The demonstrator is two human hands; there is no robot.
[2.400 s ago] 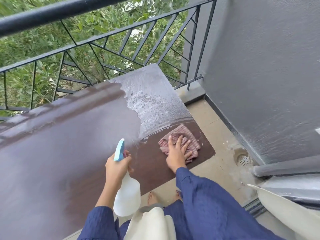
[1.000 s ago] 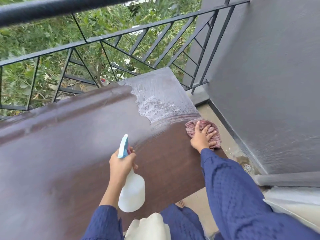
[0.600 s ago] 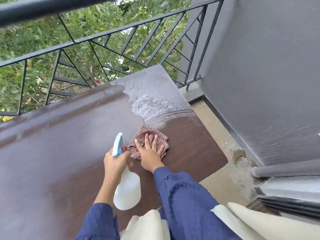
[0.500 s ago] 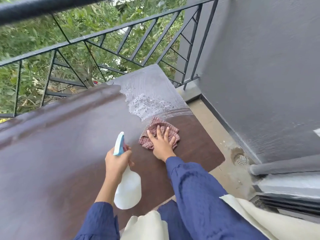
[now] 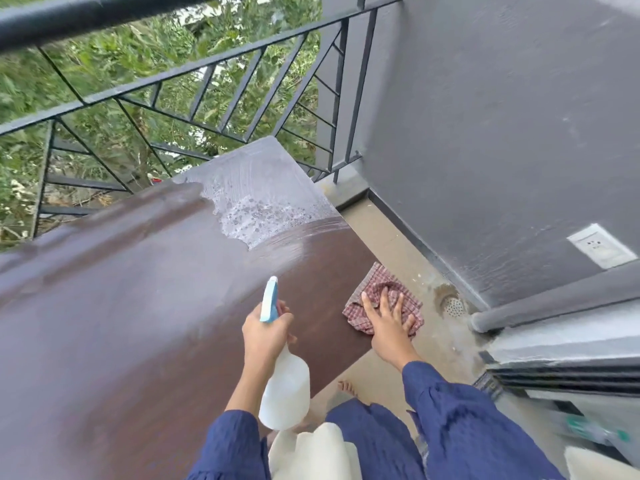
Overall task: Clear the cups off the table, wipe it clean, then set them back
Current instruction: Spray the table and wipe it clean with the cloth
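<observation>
This is a small balcony of a home, open to the outdoors. A brown table point(image 5: 145, 306) stands against a black metal railing point(image 5: 207, 74), and beyond the railing, on the far side from the table, is dense green foliage point(image 5: 114, 64). To the right of the table a grey plastered wall point(image 5: 485, 116) carries a white wall socket point(image 5: 601, 249), and at the wall's foot the bare concrete floor point(image 5: 391, 244) has a round floor drain point(image 5: 453, 306).

left hand point(image 5: 263, 336) bare | right hand point(image 5: 388, 323) bare | long dark-blue crinkled sleeves point(image 5: 460, 420) to wrists | dark-blue lower garment | cream cloth point(image 5: 311, 452) at front | bare toes point(image 5: 346, 388)
</observation>
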